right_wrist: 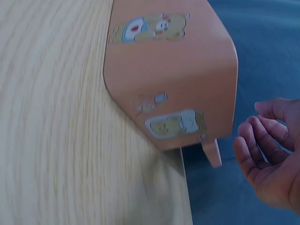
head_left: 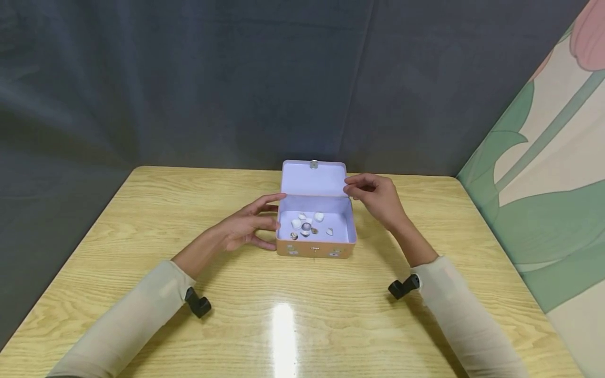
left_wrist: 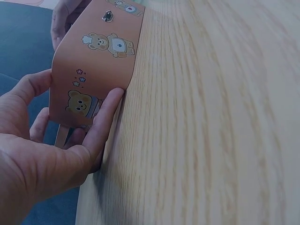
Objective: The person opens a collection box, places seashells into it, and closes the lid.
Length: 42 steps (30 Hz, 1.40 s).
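An orange tin box (head_left: 314,249) with bear pictures stands on the table, its lavender lid (head_left: 314,178) raised at the back. Small seashells (head_left: 319,216) lie scattered on the box floor, several of them whitish, others brown or grey. My left hand (head_left: 248,224) has its fingers spread against the box's left end; in the left wrist view, fingertips (left_wrist: 117,93) touch the orange side. Beside the lid's right edge is my right hand (head_left: 375,197), fingers loosely bent. The right wrist view shows that hand (right_wrist: 274,154) apart from the box, holding nothing.
The wooden table (head_left: 227,315) spreads out in front of and around the box. A dark curtain (head_left: 236,84) hangs behind the table's back edge, close to the lid. At the right stands a flower-patterned panel (head_left: 567,184).
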Tool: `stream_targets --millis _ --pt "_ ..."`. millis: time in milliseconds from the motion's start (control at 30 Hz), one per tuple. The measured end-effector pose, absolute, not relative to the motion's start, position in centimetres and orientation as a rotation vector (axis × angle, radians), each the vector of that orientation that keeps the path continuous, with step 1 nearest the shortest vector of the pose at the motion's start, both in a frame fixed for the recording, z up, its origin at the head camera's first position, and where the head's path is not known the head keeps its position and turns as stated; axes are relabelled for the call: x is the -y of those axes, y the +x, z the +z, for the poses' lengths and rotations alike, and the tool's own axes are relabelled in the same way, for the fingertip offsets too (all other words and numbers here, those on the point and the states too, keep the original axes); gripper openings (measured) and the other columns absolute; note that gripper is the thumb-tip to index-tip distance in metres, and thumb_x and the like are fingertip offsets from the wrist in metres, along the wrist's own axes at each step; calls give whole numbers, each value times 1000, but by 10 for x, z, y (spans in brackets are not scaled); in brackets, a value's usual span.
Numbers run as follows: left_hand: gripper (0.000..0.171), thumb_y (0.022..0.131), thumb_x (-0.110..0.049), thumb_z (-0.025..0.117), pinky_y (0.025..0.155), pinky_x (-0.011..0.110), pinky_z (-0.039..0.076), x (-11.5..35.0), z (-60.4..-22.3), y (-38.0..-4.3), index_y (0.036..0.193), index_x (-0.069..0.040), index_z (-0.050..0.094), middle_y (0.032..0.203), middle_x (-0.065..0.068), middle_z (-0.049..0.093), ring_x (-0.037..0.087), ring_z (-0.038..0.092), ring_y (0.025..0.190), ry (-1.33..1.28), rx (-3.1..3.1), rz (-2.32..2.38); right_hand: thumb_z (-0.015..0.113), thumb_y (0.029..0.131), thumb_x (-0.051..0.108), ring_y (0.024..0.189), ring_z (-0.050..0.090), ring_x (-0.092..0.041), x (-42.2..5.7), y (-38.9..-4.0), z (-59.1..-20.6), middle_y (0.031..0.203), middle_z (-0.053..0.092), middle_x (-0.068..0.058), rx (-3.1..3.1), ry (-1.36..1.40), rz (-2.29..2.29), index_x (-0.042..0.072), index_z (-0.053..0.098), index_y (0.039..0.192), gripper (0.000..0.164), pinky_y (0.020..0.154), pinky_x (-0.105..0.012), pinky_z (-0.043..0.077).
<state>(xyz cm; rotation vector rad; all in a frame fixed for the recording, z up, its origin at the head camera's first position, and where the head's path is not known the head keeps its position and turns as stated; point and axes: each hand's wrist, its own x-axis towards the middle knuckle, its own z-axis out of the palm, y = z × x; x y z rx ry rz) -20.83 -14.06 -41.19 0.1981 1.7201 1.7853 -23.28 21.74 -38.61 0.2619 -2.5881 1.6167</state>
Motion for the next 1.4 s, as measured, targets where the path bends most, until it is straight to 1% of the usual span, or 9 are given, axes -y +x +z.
stream_targets --millis 167,400,600,700,767,933,1100,1233,1400 --pt "81 111 -4 66 91 52 74 140 -412 -209 178 -35 33 182 12 21 41 59 140 202 -1724 1783 78 107 23 95 75 -19 -228 -237 -390 112 79 -16 2607 209 1592 2 82 129 31 78 -16 60" --pt "80 111 -6 66 94 41 71 142 -410 -212 178 -35 33 179 16 27 39 61 138 205 -1741 1752 75 109 24 93 71 -2 -238 -242 -393 128 78 -24 2620 185 1620 -2 77 134 36 85 -17 65" --pt "77 114 -10 64 97 38 70 142 -407 -222 179 -34 31 170 14 35 30 62 130 155 -1754 1808 73 111 23 102 74 -9 -244 -247 -392 135 76 -27 2643 164 1640 -2 75 139 37 91 -21 67" --pt "70 116 -17 61 105 40 68 140 -404 -230 179 -30 32 163 12 43 26 60 128 101 -1820 1847 71 112 22 104 72 -5 -245 -250 -392 139 74 -27 2658 155 1651 -3 73 142 39 95 -24 68" --pt "67 116 -22 60 114 44 64 138 -402 -235 178 -26 33 163 12 46 30 59 135 68 -1861 1874 70 113 22 105 71 -2 -244 -252 -393 141 73 -27 2664 150 1665 -4 71 145 42 96 -24 68" --pt "63 120 -29 51 137 52 44 134 -398 -244 178 -13 32 179 18 37 40 46 162 16 -1877 1949 66 114 21 119 75 -21 -241 -259 -395 146 71 -28 2679 134 1706 -6 67 150 45 99 -25 68" --pt "66 122 -35 39 145 47 31 130 -397 -253 178 -3 25 183 24 30 38 32 172 -1 -1829 2007 62 117 22 137 70 -43 -235 -265 -399 152 67 -30 2684 102 1794 -8 61 155 49 117 -47 64" --pt "71 122 -41 34 147 44 23 126 -397 -258 178 0 23 187 20 26 34 26 175 -3 -1792 2021 55 120 24 146 64 -47 -229 -268 -401 157 63 -34 2674 81 1891 -10 56 159 52 127 -55 55" --pt "76 122 -49 30 149 43 17 122 -396 -263 179 0 20 190 16 20 31 19 178 29 -1778 2004 49 122 37 156 56 -46 -223 -272 -402 165 56 -32 2688 89 1963 -11 47 165 64 134 -56 47"
